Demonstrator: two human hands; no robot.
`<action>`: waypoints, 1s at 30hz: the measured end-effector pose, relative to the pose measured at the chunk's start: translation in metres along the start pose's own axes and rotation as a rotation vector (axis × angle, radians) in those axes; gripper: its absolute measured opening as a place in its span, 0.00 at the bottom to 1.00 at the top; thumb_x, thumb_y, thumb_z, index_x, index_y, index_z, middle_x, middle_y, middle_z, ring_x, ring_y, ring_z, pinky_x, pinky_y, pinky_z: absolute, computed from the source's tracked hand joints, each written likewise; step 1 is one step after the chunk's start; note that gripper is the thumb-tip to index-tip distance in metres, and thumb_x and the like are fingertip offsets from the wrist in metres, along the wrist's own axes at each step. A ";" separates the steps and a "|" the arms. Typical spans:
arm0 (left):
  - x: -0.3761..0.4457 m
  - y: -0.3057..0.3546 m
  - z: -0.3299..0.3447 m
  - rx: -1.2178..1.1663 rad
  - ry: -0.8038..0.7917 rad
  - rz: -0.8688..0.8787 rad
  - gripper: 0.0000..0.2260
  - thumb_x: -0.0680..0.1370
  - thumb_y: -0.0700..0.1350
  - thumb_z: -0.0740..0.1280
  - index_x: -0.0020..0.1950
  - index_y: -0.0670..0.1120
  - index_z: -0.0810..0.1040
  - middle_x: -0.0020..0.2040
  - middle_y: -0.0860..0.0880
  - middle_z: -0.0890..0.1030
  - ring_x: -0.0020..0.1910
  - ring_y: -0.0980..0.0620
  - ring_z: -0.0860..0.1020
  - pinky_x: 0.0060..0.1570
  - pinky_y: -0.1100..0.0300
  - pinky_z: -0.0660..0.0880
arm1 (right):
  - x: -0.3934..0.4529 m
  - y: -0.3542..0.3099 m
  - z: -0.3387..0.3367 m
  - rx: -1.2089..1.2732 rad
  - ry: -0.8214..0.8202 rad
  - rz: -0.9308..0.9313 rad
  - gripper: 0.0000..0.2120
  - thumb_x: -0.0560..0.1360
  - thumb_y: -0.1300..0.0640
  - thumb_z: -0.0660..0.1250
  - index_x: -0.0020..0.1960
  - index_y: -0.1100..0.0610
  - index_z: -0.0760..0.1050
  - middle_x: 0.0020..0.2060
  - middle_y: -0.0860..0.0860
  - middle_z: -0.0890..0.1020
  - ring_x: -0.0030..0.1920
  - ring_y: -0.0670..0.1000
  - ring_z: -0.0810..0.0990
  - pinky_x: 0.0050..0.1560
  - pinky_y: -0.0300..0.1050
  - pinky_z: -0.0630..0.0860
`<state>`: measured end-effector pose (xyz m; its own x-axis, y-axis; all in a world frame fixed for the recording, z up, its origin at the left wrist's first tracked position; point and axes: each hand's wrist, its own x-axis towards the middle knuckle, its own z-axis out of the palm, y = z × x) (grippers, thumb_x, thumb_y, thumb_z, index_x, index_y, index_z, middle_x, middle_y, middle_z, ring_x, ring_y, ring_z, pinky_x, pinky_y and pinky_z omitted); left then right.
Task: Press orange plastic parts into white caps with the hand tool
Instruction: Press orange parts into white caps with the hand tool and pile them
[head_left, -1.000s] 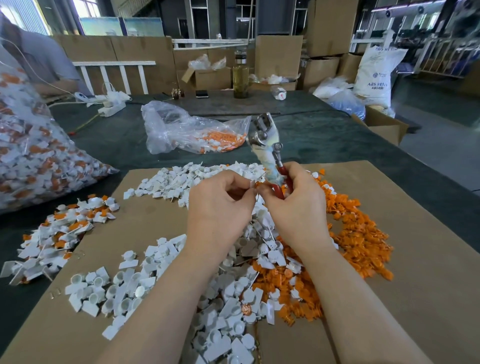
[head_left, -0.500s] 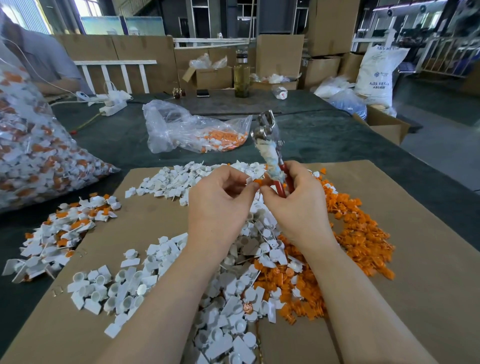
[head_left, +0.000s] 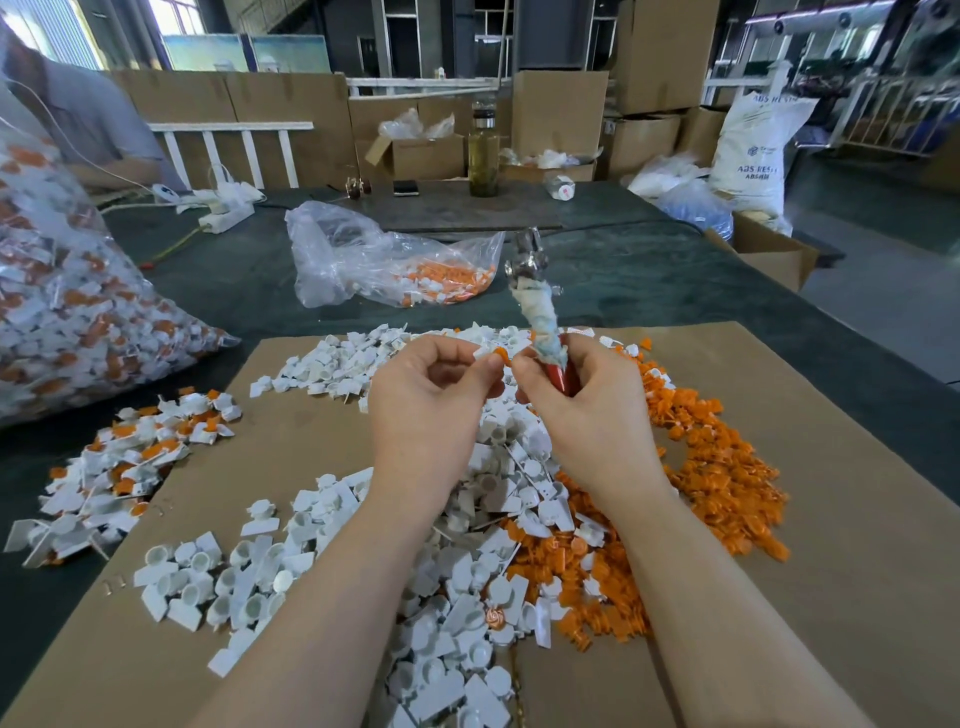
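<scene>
Head view: left hand pinches a white cap with an orange part; right hand grips the tool, head up. Finished pile at the cardboard's left edge is small; large loose heaps remain mid-sheet.

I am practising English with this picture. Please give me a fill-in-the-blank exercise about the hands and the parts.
1. The right hand grips the hand tool by its ____ handle.
2. The left hand pinches a white cap with an ____ part.
3. The loose caps lie on a sheet of ____.

Missing words: red; orange; cardboard
</scene>
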<state>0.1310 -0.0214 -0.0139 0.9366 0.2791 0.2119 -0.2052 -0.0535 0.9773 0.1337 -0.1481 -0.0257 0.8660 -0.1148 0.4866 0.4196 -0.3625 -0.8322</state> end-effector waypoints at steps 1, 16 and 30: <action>-0.001 -0.001 0.000 0.020 -0.001 0.015 0.04 0.73 0.40 0.75 0.41 0.46 0.81 0.36 0.48 0.85 0.38 0.51 0.85 0.45 0.53 0.83 | 0.000 0.000 0.001 -0.017 -0.005 0.000 0.07 0.76 0.52 0.70 0.40 0.49 0.75 0.29 0.37 0.77 0.30 0.40 0.74 0.30 0.31 0.69; -0.002 -0.003 0.000 0.025 0.013 0.043 0.06 0.75 0.38 0.74 0.41 0.48 0.80 0.36 0.49 0.84 0.37 0.52 0.84 0.41 0.59 0.81 | 0.001 0.001 -0.006 0.009 -0.128 0.077 0.07 0.76 0.51 0.70 0.40 0.48 0.75 0.29 0.39 0.76 0.30 0.41 0.74 0.30 0.34 0.71; 0.012 0.000 -0.016 -0.302 0.016 -0.003 0.06 0.76 0.34 0.70 0.42 0.43 0.79 0.32 0.52 0.83 0.32 0.55 0.81 0.39 0.64 0.79 | 0.001 -0.005 -0.024 -0.029 -0.592 0.232 0.25 0.67 0.46 0.68 0.55 0.64 0.74 0.51 0.68 0.77 0.47 0.64 0.77 0.55 0.65 0.72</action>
<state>0.1373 -0.0030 -0.0112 0.9333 0.2936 0.2068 -0.2800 0.2343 0.9310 0.1258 -0.1682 -0.0149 0.9405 0.3349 0.0584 0.2031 -0.4157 -0.8865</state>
